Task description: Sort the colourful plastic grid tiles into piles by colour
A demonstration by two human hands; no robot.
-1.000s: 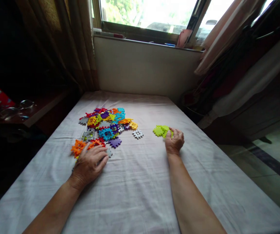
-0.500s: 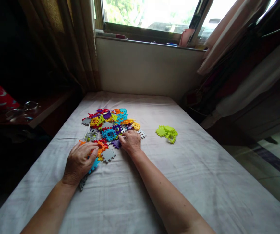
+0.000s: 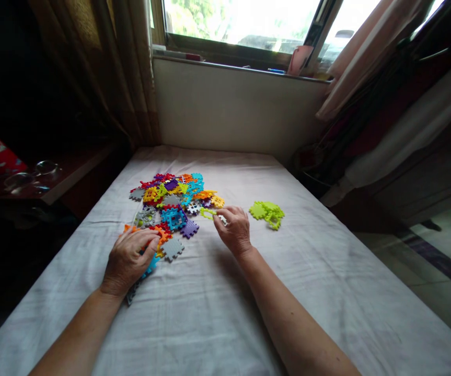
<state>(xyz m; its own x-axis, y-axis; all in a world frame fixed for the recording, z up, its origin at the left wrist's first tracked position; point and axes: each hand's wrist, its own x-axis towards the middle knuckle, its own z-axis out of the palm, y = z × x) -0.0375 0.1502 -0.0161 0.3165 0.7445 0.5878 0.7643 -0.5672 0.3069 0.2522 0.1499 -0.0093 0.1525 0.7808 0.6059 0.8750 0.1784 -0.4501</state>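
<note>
Holding a yellow-green piece [image 3: 207, 210] in the right hand [image 3: 233, 230], pinched by its edge between thumb and fingertips, at the right side of a mixed pile [image 3: 174, 201] of coloured pieces. To the right of that hand and apart from it, on the pale cloth [image 3: 194, 313], a small green heap [image 3: 266, 211]. Resting the left hand [image 3: 129, 258] over the near left part of the pile, fingers together and slightly bent. Cannot tell about any grip underneath. Just right of it, a grey piece [image 3: 172, 249].
</note>
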